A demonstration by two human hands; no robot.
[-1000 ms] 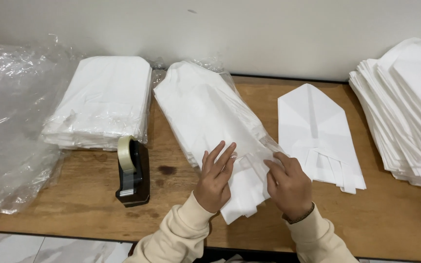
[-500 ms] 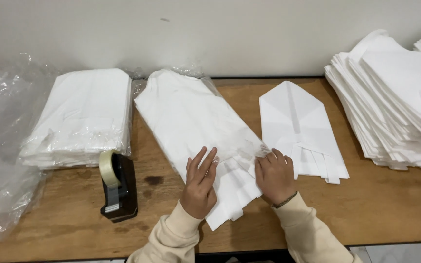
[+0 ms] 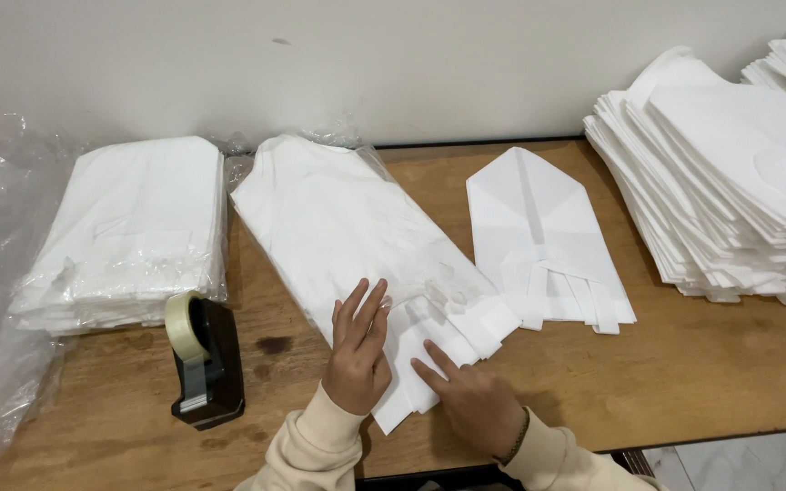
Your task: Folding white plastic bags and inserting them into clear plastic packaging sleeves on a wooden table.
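At centre frame of the head view, the left hand (image 3: 357, 350) lies flat, fingers spread, on a plastic-wrapped stack of white paper bags (image 3: 357, 232). The right hand (image 3: 470, 400) presses its extended fingers on the loose sheets fanning from the stack's lower end. Step in hand, as judged: holding the stack while separating a sheet. A tape dispenser (image 3: 206, 364) stands lower left on the wooden table (image 3: 711, 364).

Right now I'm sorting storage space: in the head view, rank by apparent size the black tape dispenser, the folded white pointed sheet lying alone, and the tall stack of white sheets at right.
1. Tall stack of white sheets, partly cut off by the frame.
2. Folded white pointed sheet.
3. Black tape dispenser, smallest though nearest the camera.
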